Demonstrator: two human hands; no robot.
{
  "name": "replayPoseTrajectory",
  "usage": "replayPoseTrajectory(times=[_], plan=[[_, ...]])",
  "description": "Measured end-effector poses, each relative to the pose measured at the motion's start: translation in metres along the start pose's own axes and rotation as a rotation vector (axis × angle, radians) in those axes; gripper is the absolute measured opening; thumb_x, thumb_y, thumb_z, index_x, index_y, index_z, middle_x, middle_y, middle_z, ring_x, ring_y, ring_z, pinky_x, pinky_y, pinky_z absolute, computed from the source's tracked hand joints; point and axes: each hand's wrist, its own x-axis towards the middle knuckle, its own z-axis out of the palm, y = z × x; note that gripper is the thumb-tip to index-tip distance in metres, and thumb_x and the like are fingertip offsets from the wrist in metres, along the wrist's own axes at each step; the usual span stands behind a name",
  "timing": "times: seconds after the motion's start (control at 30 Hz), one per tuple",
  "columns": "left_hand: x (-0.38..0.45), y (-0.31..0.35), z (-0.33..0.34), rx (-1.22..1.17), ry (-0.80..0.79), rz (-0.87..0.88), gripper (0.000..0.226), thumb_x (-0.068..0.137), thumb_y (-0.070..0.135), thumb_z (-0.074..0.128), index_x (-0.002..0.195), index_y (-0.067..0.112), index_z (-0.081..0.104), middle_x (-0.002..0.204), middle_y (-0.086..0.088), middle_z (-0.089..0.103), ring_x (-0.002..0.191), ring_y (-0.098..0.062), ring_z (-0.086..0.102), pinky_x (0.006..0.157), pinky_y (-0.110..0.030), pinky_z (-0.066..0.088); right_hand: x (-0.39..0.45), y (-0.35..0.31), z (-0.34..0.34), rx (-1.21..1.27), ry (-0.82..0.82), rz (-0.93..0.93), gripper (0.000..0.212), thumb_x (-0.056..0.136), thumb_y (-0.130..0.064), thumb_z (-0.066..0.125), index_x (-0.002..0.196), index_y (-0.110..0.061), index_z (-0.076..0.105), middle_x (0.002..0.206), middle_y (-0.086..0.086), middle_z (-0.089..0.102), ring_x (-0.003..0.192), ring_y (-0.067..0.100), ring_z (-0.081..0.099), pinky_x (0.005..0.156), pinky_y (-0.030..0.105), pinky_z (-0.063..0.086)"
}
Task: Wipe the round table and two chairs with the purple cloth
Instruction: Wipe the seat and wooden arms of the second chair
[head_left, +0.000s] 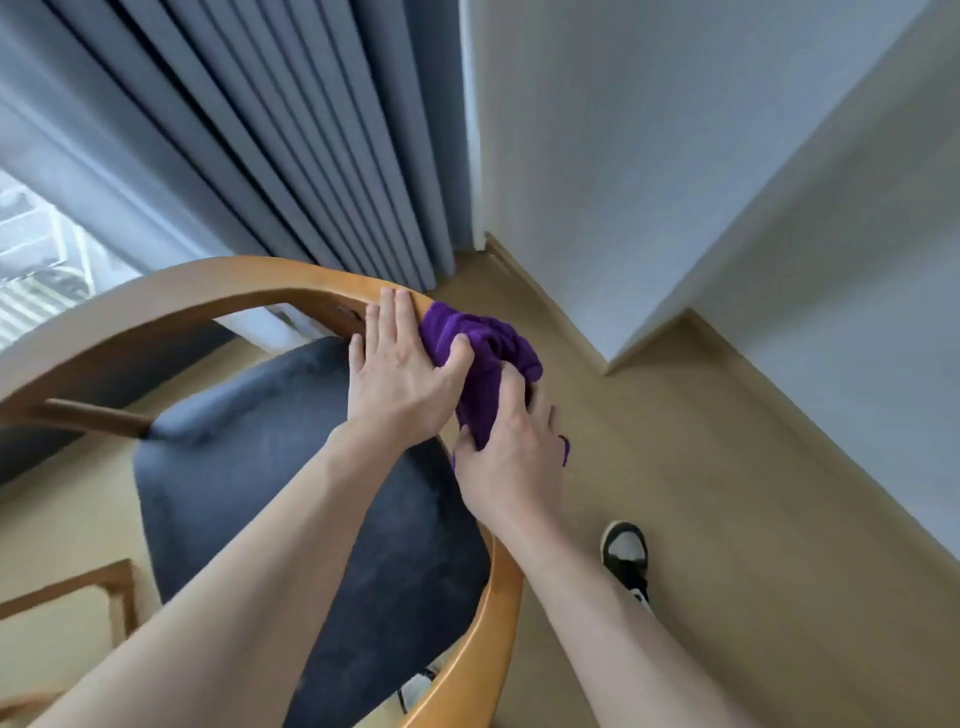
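The left hand (397, 376) lies flat on the chair (156, 306) rail, thumb touching the purple cloth (480, 353); the right hand (511, 457) apparently grips it.

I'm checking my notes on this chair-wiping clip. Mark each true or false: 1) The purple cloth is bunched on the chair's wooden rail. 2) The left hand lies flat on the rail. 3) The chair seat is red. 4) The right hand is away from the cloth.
1) True: the purple cloth sits bunched on the wooden rail.
2) True: the left hand rests flat there.
3) False: the seat is dark blue-grey.
4) False: the right hand grips the cloth.
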Motion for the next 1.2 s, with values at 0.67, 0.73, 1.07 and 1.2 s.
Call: replayPoseTrajectory(times=[0.67, 0.73, 1.07, 1.2], plan=[[-0.061, 0.013, 0.031, 0.511, 0.089, 0.791, 0.059, 0.098, 0.036, 0.025, 0.136, 0.006, 0.059, 0.15, -0.017, 0.051, 0.153, -0.036, 0.023, 0.125, -0.057, 0.009, -0.114, 0.05, 0.065, 0.241, 0.187, 0.363, 0.075, 0.084, -0.021, 0.067, 0.15, -0.022, 0.031, 0.133, 0.003, 0.05, 0.114, 0.027, 0.056, 0.089, 0.043, 0.054], [-0.109, 0.004, 0.056, 0.55, -0.032, 0.989, 0.051, 0.1, 0.033, 0.027, 0.124, 0.011, 0.067, 0.133, -0.009, 0.064, 0.149, -0.033, 0.031, 0.126, -0.056, 0.005, -0.114, 0.055, 0.067, 0.197, 0.122, 0.313, 0.075, 0.092, -0.033, 0.063, 0.156, -0.019, 0.026, 0.144, 0.002, 0.046, 0.125, 0.023, 0.05, 0.1, 0.038, 0.049], [-0.161, -0.05, 0.058, 0.419, -0.273, 1.023, 0.058, 0.104, 0.046, 0.022, 0.151, 0.019, 0.044, 0.166, 0.002, 0.03, 0.159, -0.017, -0.003, 0.126, -0.037, -0.012, -0.206, 0.036, 0.083, 0.21, 0.233, 0.448, 0.102, 0.078, -0.046, 0.081, 0.157, -0.018, 0.023, 0.144, 0.005, 0.042, 0.126, 0.023, 0.043, 0.108, 0.037, 0.043], [-0.168, -0.058, 0.057, 0.462, -0.279, 1.02, 0.062, 0.104, 0.051, 0.019, 0.154, 0.022, 0.041, 0.171, 0.002, 0.014, 0.158, -0.015, -0.012, 0.126, -0.039, -0.012, -0.253, 0.017, 0.103, 0.324, 0.3, 0.539, 0.1, 0.083, -0.048, 0.073, 0.16, -0.024, 0.013, 0.142, 0.004, 0.035, 0.126, 0.021, 0.036, 0.109, 0.033, 0.041]])
